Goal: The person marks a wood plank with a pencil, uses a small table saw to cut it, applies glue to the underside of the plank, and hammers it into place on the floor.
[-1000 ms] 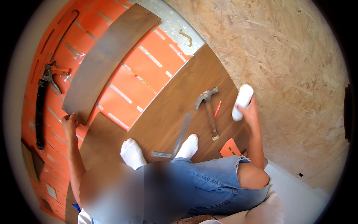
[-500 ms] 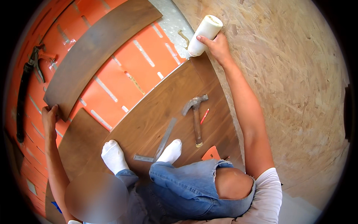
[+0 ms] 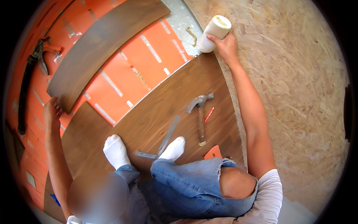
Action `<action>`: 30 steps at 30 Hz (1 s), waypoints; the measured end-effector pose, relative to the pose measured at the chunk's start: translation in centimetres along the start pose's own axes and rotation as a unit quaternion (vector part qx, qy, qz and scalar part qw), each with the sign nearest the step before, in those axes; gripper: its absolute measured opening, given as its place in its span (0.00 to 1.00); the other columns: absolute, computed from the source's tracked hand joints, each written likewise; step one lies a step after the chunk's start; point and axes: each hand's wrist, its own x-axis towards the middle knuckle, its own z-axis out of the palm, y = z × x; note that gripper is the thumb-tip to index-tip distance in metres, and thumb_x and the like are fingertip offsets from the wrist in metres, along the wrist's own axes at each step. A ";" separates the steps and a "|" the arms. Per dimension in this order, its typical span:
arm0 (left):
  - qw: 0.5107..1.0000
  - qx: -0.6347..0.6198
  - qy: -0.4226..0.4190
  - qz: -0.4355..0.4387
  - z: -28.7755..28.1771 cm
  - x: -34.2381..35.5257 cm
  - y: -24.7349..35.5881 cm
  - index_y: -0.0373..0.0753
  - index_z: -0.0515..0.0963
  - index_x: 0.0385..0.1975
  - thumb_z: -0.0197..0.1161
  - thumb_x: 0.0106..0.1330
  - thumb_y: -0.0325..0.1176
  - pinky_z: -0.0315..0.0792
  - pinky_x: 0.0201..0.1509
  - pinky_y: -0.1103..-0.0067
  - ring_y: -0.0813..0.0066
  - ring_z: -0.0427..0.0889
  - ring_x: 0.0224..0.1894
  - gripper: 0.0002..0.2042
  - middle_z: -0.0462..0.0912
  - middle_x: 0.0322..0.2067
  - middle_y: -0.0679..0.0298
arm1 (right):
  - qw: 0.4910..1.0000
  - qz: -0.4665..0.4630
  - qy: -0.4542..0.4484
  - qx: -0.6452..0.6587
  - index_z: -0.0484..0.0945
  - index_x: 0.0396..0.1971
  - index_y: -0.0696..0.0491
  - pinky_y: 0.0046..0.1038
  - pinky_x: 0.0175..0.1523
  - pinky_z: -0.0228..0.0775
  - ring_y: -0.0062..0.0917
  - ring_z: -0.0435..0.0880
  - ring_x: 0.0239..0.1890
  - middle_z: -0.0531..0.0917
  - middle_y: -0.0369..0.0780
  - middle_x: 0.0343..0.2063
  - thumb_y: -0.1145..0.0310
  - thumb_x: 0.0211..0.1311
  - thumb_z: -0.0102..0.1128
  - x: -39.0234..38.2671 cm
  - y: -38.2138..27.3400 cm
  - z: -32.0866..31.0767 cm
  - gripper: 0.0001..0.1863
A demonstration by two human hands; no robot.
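My right hand [image 3: 225, 45] is wrapped round a white cylinder [image 3: 215, 33] with a yellowish top end. The cylinder stands tilted at the far corner of the laid brown floorboards [image 3: 179, 84], its lower end by their edge. My left hand [image 3: 53, 110] is beside the near-left end of a loose brown plank [image 3: 99, 50]. Its fingers are loosely curled and apart, close to the plank's edge; whether they touch it I cannot tell. The plank lies over orange slotted underlay [image 3: 121, 76]. Between the right arm and my feet lie a claw hammer [image 3: 201, 121] and a red pencil [image 3: 209, 114].
A black caulking gun [image 3: 27, 87] lies on the underlay at the left. A metal square [image 3: 169, 134] is by my foot, an orange scraper-like piece [image 3: 213, 152] by my knee. Wood-chip board [image 3: 291, 93] covers the right side. A shorter board [image 3: 87, 128] lies at left.
My left thumb has come off the top of the plank and its fingers have loosened. The right hand keeps its hold on the white cylinder. The whole view has shifted slightly.
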 end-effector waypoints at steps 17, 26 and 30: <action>0.991 -0.103 0.026 -0.079 0.0 -0.3 1.5 0.44 0.71 0.33 0.68 0.66 0.35 0.70 0.37 0.78 0.81 0.71 0.29 0.10 0.70 0.27 0.73 | 0.947 0.068 -0.205 -0.238 0.65 0.66 0.55 0.45 0.64 0.69 0.52 0.76 0.60 0.77 0.53 0.56 0.77 0.48 0.67 -16.7 2.5 -7.0 0.40; 0.955 -0.228 -0.173 0.079 0.3 -7.8 0.9 0.41 0.70 0.57 0.67 0.68 0.31 0.74 0.60 0.68 0.71 0.77 0.52 0.20 0.77 0.50 0.64 | 0.900 0.261 -0.227 -0.266 0.68 0.58 0.57 0.46 0.60 0.71 0.54 0.78 0.55 0.79 0.57 0.50 0.72 0.42 0.73 -25.9 9.9 -9.3 0.39; 0.950 -0.228 -0.182 0.110 -1.2 -5.2 -0.1 0.42 0.72 0.55 0.64 0.71 0.32 0.73 0.62 0.71 0.76 0.78 0.56 0.15 0.80 0.51 0.68 | 0.954 0.175 -0.145 -0.195 0.67 0.61 0.57 0.42 0.62 0.72 0.49 0.80 0.56 0.79 0.55 0.51 0.72 0.44 0.73 -25.0 9.4 -11.0 0.40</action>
